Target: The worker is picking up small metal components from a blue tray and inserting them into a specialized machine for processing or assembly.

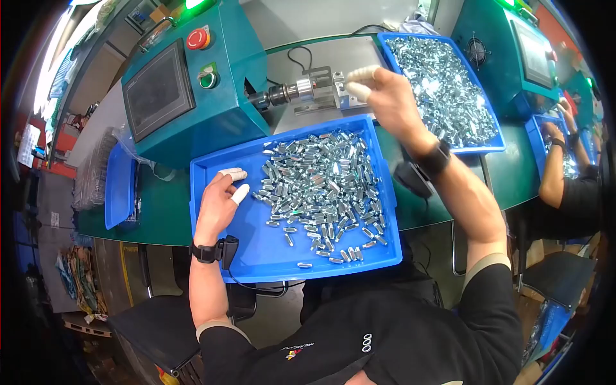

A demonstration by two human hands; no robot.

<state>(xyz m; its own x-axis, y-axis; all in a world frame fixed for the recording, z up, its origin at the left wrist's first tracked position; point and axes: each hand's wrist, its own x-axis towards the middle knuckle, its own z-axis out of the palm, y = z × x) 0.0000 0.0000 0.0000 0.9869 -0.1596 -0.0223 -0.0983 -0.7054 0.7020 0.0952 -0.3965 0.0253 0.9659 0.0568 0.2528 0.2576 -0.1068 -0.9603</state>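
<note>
My left hand [220, 202], with pale covers on its fingertips, is over the left side of a blue tray [240, 260]. Its thumb and fingers are apart, and nothing shows between them. Small shiny metal fittings [321, 186], like short hex nuts or sleeves, are heaped in that tray beside this hand. Up at the machine's metal fixture [335, 90], my right hand [390, 99] reaches in with covered fingertips. A gap shows between its thumb and fingers, and I see no part in them. The machine's round spindle [289, 93] points toward the fixture.
A green machine [218, 122] with a dark screen [157, 90] and red button [198, 38] stands behind the tray. Another blue tray [491, 131] full of metal parts lies at right. Beyond it are a second machine [500, 51] and another person's arm [553, 167].
</note>
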